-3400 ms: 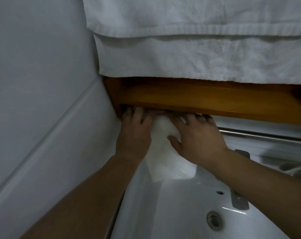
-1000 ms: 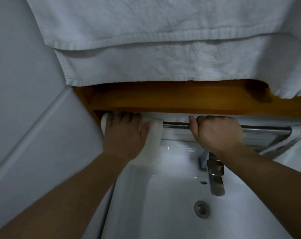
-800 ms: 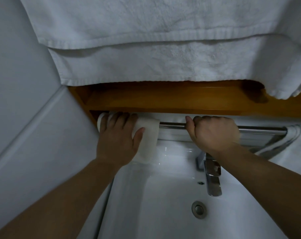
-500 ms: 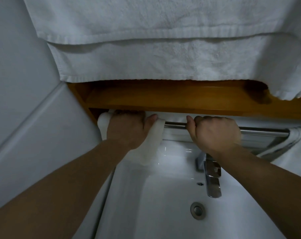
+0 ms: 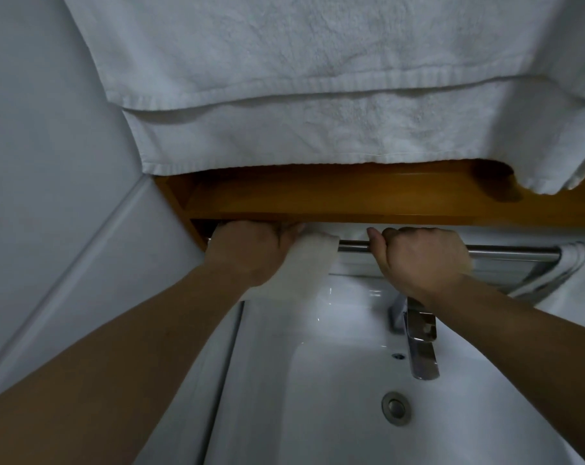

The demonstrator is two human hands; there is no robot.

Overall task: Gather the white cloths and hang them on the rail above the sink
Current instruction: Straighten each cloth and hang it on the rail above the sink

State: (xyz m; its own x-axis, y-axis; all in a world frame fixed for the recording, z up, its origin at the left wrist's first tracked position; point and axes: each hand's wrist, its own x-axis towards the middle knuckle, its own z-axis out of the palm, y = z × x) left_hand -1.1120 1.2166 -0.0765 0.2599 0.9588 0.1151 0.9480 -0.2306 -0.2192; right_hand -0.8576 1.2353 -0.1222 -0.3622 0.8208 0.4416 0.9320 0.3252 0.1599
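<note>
A small white cloth (image 5: 304, 270) hangs over the left end of the chrome rail (image 5: 505, 252) above the sink. My left hand (image 5: 250, 253) lies on top of that cloth at the rail, fingers reaching over it under the wooden shelf; its fingertips are hidden. My right hand (image 5: 421, 256) grips the bare rail to the right of the cloth, fingers curled round it. Another white cloth (image 5: 576, 263) hangs at the rail's right end.
A wooden shelf (image 5: 351, 199) sits just above the rail, with a large white towel (image 5: 317, 95) draped over it. Below are the white sink (image 5: 334, 380), its chrome tap (image 5: 420, 344) and drain (image 5: 395, 407). A white wall closes the left side.
My left hand has slid up over the cloth and reached further behind the rail, covering the cloth's left part. My right hand keeps its grip on the rail.
</note>
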